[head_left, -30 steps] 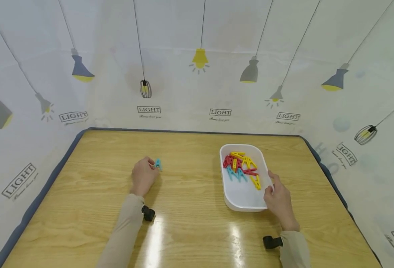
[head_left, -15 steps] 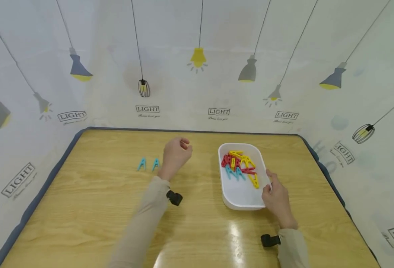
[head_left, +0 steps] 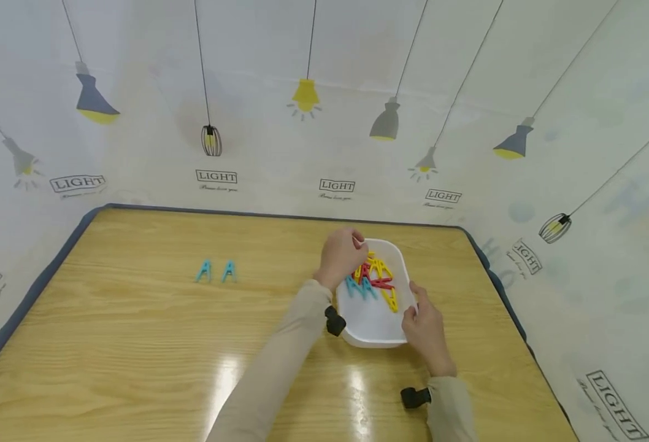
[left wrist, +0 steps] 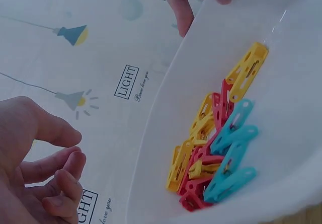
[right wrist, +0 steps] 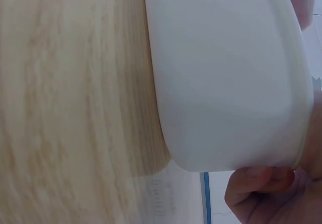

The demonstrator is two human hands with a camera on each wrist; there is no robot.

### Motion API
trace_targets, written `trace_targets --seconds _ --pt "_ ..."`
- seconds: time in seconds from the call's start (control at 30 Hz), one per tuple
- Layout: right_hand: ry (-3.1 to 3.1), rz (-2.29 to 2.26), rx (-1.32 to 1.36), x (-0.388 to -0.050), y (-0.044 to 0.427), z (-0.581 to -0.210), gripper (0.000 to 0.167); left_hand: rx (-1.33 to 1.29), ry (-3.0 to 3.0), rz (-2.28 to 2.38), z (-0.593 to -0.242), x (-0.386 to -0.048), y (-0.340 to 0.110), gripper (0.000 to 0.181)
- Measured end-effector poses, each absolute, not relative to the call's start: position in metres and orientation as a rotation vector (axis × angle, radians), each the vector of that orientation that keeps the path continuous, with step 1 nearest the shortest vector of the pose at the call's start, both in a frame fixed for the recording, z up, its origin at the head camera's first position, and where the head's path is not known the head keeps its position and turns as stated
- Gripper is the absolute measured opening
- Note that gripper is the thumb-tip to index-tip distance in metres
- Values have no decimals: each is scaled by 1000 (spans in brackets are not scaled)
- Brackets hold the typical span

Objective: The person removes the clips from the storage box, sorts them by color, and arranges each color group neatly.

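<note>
A white plastic tub (head_left: pixel 376 328) on the table holds several clothespins: yellow ones (left wrist: pixel 246 72), red ones (left wrist: pixel 193 199) and two light blue ones (left wrist: pixel 232 177). My left hand (head_left: pixel 342 253) hovers at the tub's far left rim. Its fingers are loosely bent, with nothing between thumb and forefinger in the left wrist view. At the tub's right side, my right hand (head_left: pixel 426 325) grips the rim, thumb toward the inside. Two more light blue clothespins, a left one (head_left: pixel 204 271) and a right one (head_left: pixel 229 271), stand side by side on the tabletop.
The wooden table (head_left: pixel 137 344) has a dark blue edge (head_left: pixel 280 216) along its back and sides. Behind it hangs a pale wall covering (head_left: pixel 269 123) printed with lamps. A small black camera (head_left: pixel 334 321) sits on the left wrist.
My left hand released a light blue clothespin beside the other one, then travelled right to the tub. My right hand keeps its grip. The head view has turned slightly right.
</note>
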State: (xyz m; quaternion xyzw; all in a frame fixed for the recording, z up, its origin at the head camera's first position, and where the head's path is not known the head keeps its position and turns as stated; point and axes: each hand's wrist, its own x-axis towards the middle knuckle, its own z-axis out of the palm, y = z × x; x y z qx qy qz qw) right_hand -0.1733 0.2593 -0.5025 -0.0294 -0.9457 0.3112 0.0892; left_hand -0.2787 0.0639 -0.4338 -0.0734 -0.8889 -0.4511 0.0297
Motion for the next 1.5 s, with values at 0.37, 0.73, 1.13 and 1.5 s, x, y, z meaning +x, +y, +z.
trace_targets --seconds 0.37,0.73,1.13,1.5 --pt "-2802 964 -110 -175 262 -509 52 -219 -2695 -1399 -451 -292 94 12" --pt "-2733 991 -76 -175 259 -505 50 -226 -2765 -1315 -463 -299 94 13" --pt "-2678 975 -35 -171 263 -511 50 -378 -2863 -1186 -464 -297 99 13" --pt "-2683 1004 -49 -168 265 -512 51 -467 -3226 -939 -474 -289 110 20"
